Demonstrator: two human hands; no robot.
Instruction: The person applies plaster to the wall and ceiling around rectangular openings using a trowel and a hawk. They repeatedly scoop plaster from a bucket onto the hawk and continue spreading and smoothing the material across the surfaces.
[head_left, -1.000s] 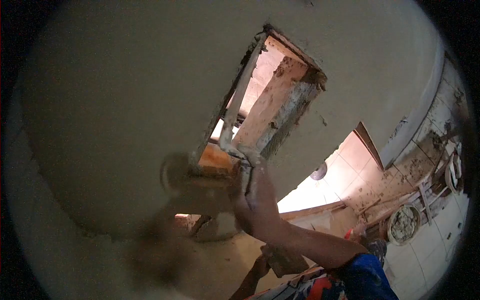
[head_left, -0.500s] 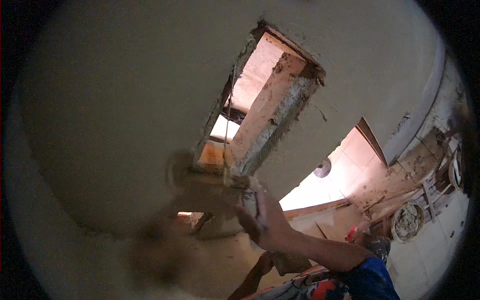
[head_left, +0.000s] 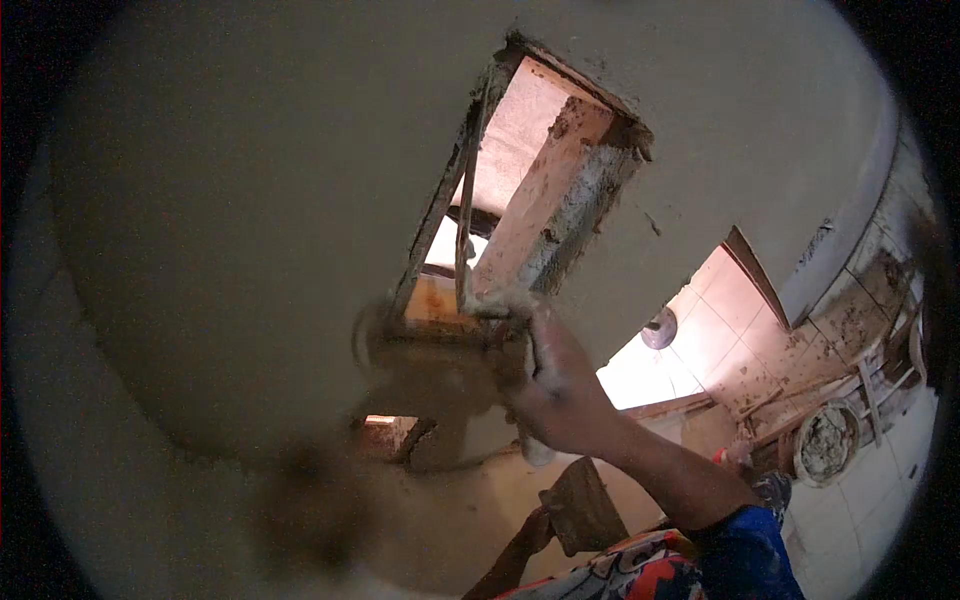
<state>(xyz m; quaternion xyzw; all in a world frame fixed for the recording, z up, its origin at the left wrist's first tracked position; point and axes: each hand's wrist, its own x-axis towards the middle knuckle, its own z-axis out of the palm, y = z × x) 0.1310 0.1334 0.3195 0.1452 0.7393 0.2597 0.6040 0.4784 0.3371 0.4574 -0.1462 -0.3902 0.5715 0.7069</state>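
My right hand [head_left: 565,395] is closed round the handle of a trowel [head_left: 464,235]. Its thin blade is seen edge-on, along the left side of a rectangular opening [head_left: 620,120] in the plastered wall. The handle's pale rounded end [head_left: 538,454] sticks out below my fist. Lower down, my left hand [head_left: 537,528] grips the edge of a mortar-stained flat board [head_left: 585,505] held close to my patterned shirt. Fingers of the left hand show only in part.
Grey plaster [head_left: 250,200] spreads around the opening. A mortar bucket [head_left: 828,443] stands on the tiled floor at right, beside strips of wood. A brightly lit gap [head_left: 690,330] shows tiles and a round object [head_left: 659,328]. A dark blur covers the lower left.
My right hand has moved up with the trowel, whose blade now reaches higher along the opening's left side. More of the board in my left hand shows. The view has shifted slightly.
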